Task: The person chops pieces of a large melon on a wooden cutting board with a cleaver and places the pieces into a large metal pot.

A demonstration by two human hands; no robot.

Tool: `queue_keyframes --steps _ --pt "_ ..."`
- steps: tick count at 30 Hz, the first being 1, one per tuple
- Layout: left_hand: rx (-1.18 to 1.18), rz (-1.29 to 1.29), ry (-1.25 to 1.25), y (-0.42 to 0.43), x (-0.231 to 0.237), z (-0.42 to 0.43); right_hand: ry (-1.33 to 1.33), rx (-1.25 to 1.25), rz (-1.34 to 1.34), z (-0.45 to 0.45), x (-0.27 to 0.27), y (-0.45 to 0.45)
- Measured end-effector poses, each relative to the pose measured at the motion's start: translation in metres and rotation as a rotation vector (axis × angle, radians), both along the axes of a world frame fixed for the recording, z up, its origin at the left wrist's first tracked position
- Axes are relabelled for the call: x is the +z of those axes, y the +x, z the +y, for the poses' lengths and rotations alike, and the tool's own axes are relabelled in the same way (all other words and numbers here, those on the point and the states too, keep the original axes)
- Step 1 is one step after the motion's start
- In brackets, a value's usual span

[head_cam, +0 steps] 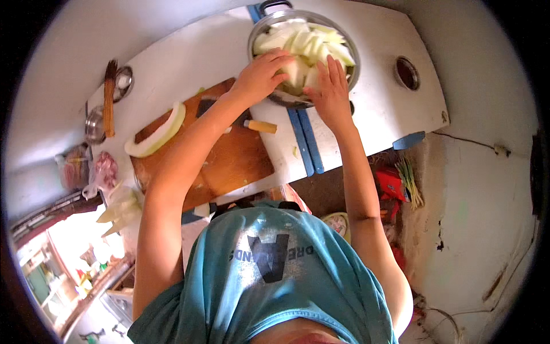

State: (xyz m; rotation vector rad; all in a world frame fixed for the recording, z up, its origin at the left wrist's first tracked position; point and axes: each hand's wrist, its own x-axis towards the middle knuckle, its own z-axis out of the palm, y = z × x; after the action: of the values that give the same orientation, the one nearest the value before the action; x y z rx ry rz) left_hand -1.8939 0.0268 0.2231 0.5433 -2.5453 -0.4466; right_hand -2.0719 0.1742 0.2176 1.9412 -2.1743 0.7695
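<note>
A stainless steel pot (353, 81) with dark handles holds a heap of pale green-white melon or gourd slices (307, 43). My left hand (261, 76) reaches over its near left rim, fingers and thumb apart against the slices. Across from it, my right hand (331, 92) lies on the near right of the heap with fingers spread. Below my left forearm, a knife with a dark blade and wooden handle (262, 126) rests on a brown wooden cutting board (232, 167). A curved crescent of the pale melon (161, 135) lies on the board's left side.
A small bowl of dark contents (407, 73) stands at the table's right. Metal bowls (95, 124) and a bamboo brush (109, 101) sit at the left, near a plastic bag of reddish food (104, 170). Spring onions (410, 182) and a red bag (390, 184) are below the table.
</note>
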Motion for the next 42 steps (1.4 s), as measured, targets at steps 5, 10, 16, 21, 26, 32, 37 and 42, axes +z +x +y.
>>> queue_keyframes --steps 5,10,16,21,26,32,37,42 --pt "0.021 -0.079 -0.046 0.001 -0.018 0.024 0.072 0.054 -0.01 -0.019 0.006 0.016" --pt "0.252 0.193 0.244 0.089 0.014 0.055 -0.059 0.114 -0.072 -0.006 0.025 0.029" --pt "0.859 0.306 0.276 0.299 -0.042 0.169 -0.128 0.116 -0.004 -0.014 0.043 0.074" --pt "1.137 0.031 0.359 0.362 -0.086 0.253 0.249 0.375 -0.314 0.006 -0.012 0.174" --pt "1.109 -0.049 0.46 0.345 -0.079 0.255 0.29 0.493 -0.225 -0.021 -0.063 0.209" --pt "0.819 -0.17 0.453 0.347 -0.091 0.283 0.378 0.691 0.029 -0.063 -0.066 0.244" --pt "0.669 -0.279 0.483 0.35 -0.11 0.29 0.484 0.774 0.19 -0.073 -0.095 0.255" --pt "0.643 -0.216 0.371 0.366 -0.128 0.287 0.449 0.742 0.096 -0.086 -0.113 0.247"
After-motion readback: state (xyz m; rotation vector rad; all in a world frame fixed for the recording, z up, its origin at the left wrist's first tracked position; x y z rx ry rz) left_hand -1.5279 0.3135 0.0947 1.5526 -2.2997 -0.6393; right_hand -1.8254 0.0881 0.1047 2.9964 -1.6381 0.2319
